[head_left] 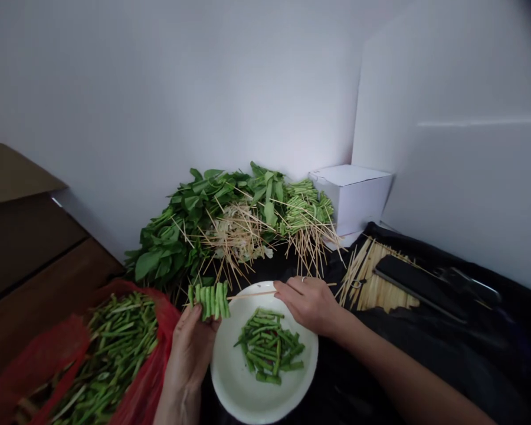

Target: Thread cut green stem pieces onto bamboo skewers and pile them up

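A row of cut green bean pieces [210,301] is threaded side by side on a thin wooden skewer [250,294]. My left hand [192,342] pinches the bean pieces from below, thumb in front. My right hand [307,304] is closed round the skewer's bare length, and its tail sticks out to the right. Below and between my hands is a white bowl [223,378]. Loose cut green bean pieces [272,345] lie heaped in it.
A red plastic bag [161,354] of cut stems stands at left. Behind the bowl lie leafy greens [159,242], pale skewered pieces [236,227] and skewered green beans [307,203]. A white box [358,195], bare skewers [376,277] and a black phone [418,283] are at right.
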Demonstrator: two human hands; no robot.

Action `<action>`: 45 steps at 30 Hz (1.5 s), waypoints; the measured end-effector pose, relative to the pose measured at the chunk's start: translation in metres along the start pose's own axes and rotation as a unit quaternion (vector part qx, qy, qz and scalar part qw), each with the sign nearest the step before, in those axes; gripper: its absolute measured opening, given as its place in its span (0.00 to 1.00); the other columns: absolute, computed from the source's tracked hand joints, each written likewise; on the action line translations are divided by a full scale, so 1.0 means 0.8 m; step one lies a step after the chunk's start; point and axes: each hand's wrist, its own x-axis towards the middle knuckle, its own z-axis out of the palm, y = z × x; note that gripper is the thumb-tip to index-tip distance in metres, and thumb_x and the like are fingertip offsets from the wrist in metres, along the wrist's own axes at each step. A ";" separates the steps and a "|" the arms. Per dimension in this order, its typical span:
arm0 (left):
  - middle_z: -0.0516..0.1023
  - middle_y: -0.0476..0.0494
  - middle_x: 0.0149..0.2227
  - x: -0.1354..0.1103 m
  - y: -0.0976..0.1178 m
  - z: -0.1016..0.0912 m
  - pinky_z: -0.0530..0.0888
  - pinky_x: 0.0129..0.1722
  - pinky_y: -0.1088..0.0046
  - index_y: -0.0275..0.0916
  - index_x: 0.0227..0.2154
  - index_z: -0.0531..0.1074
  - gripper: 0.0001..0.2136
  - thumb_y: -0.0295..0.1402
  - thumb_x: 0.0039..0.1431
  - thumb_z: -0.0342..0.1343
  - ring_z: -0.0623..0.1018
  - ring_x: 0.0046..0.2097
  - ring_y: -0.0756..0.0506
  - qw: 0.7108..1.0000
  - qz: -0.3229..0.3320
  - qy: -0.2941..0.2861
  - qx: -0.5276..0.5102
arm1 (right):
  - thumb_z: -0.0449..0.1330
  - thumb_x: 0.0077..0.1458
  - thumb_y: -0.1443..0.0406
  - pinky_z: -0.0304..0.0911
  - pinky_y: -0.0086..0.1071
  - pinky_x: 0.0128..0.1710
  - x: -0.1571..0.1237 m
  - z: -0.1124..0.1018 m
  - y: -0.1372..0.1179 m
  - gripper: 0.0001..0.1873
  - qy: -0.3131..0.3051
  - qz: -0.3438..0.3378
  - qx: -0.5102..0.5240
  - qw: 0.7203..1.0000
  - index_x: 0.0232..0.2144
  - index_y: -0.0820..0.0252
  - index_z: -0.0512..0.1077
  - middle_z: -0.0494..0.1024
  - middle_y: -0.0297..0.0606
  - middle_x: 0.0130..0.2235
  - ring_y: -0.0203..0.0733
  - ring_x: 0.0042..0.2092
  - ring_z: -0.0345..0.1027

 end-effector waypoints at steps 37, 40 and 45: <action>0.83 0.38 0.37 -0.001 -0.050 -0.025 0.76 0.43 0.58 0.40 0.36 0.81 0.19 0.46 0.44 0.67 0.81 0.40 0.36 0.932 -0.055 -0.214 0.287 | 0.62 0.56 0.57 0.36 0.23 0.16 0.055 -0.058 0.067 0.13 0.177 0.434 0.624 0.625 0.42 0.57 0.73 0.65 0.25 0.22 0.23 0.17 0.44; 0.83 0.37 0.37 0.011 -0.055 -0.033 0.76 0.43 0.58 0.39 0.35 0.81 0.19 0.46 0.43 0.68 0.81 0.40 0.36 0.931 -0.068 -0.230 0.276 | 0.61 0.57 0.58 0.49 0.22 0.19 0.080 -0.064 0.046 0.09 0.141 0.409 0.687 0.584 0.37 0.57 0.72 0.68 0.28 0.23 0.27 0.21 0.55; 0.83 0.37 0.33 0.024 -0.066 -0.037 0.77 0.39 0.60 0.38 0.32 0.82 0.18 0.46 0.42 0.68 0.81 0.36 0.38 0.924 -0.096 -0.255 0.269 | 0.60 0.58 0.61 0.62 0.29 0.34 0.105 -0.066 0.013 0.07 0.091 0.354 0.756 0.543 0.38 0.56 0.70 0.74 0.32 0.29 0.33 0.31 0.67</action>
